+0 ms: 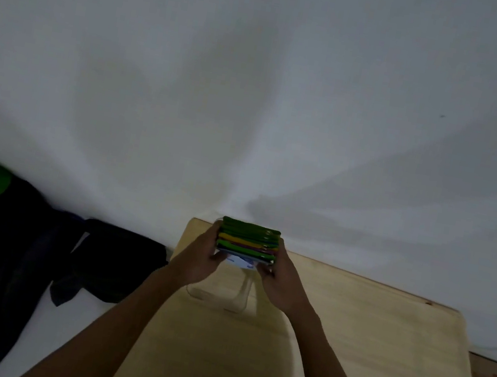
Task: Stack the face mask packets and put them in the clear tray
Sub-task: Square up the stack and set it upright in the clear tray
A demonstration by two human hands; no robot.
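Head camera: print on the stack of face mask packets is too blurred to read. Left hand clamps it at nine o'clock, right hand at three, raised above the clear tray on the wooden table.

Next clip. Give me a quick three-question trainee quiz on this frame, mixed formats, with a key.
1. True or false: the stack of packets already rests inside the clear tray.
2. Multiple choice: what holds the stack? A) the left hand alone B) the right hand alone C) both hands, one at each end
3. Fill in: the tray stands on the light wooden ____.

Key:
1. False; the stack is held up in the hands, with the tray lower in the picture, between the wrists.
2. C
3. table
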